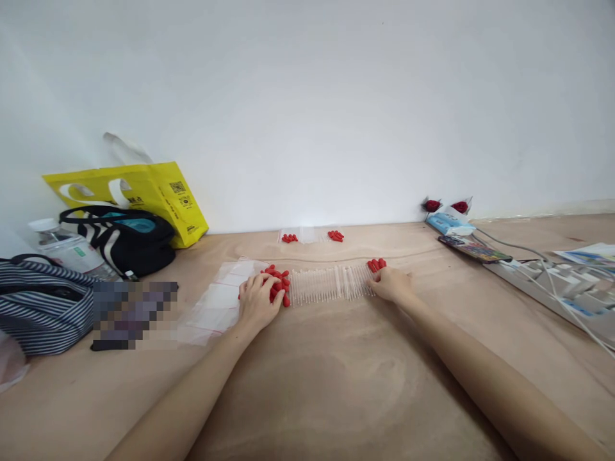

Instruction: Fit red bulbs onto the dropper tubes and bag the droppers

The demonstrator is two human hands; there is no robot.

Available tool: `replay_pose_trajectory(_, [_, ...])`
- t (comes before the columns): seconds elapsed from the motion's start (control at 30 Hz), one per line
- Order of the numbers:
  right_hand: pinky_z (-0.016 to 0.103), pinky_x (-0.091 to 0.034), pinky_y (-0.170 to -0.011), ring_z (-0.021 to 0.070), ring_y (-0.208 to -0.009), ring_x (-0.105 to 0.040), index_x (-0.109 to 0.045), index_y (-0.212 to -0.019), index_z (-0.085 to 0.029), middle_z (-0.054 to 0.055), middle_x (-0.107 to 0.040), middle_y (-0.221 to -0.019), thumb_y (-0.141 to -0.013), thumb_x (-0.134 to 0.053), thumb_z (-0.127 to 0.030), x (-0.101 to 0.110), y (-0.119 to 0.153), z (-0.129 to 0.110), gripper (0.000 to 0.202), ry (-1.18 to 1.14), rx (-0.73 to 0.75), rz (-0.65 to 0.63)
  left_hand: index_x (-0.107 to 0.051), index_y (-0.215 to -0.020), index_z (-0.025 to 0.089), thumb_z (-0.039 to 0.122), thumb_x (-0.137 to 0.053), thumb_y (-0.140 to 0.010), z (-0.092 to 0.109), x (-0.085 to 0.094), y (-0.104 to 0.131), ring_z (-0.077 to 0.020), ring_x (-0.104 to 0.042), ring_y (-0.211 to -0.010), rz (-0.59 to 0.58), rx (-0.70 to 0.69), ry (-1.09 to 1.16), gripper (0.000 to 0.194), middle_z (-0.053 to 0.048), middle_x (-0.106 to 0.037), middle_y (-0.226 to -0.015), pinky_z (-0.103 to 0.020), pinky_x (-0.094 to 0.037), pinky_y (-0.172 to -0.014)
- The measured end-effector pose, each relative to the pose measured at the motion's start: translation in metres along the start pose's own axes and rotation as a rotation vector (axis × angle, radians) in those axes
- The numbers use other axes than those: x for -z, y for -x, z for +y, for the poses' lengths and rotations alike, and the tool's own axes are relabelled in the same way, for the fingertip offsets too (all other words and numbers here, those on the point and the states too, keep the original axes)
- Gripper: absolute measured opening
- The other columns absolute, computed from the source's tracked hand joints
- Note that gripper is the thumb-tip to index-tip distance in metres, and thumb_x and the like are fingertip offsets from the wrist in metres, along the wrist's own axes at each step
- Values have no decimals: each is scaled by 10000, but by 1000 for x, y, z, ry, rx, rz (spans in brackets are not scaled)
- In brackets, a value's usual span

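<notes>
My left hand rests at the left side of a pile of small red drop-shaped pieces, its fingers bent over them and the thumb apart from the forefinger. To the right of the pile lies a long row of thin clear sticks, side by side on the table. At the row's right end my right hand has its fingers closed together; what is between the fingertips is hidden. A few red pieces show just beyond the right fingers. White plastic bags with red lines lie spread out under and left of my left hand.
Behind, a clear bag lies between two small groups of red pieces. At left are a yellow bag, a black bag, a bottle and a striped pouch. A power strip with cables lies right.
</notes>
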State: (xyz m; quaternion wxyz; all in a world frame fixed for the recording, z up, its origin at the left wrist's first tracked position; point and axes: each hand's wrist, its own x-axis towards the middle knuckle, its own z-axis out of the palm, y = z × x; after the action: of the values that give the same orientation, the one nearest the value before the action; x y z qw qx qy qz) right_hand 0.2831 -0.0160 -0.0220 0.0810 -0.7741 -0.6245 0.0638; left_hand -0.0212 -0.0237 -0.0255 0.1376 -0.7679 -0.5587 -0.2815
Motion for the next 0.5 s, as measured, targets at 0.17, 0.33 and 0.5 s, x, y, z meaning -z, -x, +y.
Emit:
replay_pose_trajectory(0.17, [468, -353, -786, 286, -800, -607, -628, -599, -186, 109, -651, -744, -723, -448, -368, -3, -1, 0, 285, -20, -15, 13, -571, -798, 230, 223, -521, -733, 4, 1, -1, -265, -544, -870, 50, -23, 122, 83, -31, -652, -850, -452, -333, -833])
replay_pose_trajectory(0.33, [432, -366, -759, 267, -763, -613, -617, -577, -188, 99, -645, -713, -734, -428, -330, -4, 0, -3, 284, -26, -26, 34, -553, -830, 208, 232, -505, -764, 5, 3, -3, -241, -565, -833, 146, -3, 191, 85, -40, -655, -827, -441, -369, -853])
replay_pose_trajectory(0.5, [353, -372, -738, 238, -768, -600, -631, -633, -185, 94, -646, -737, -775, -407, -309, 1, 6, -5, 292, -61, 21, 87, -532, -968, 193, 277, -456, -825, 23, 1, 6, -174, -602, -769, 161, 68, 551, 182, -51, -635, -882, -320, -493, -716])
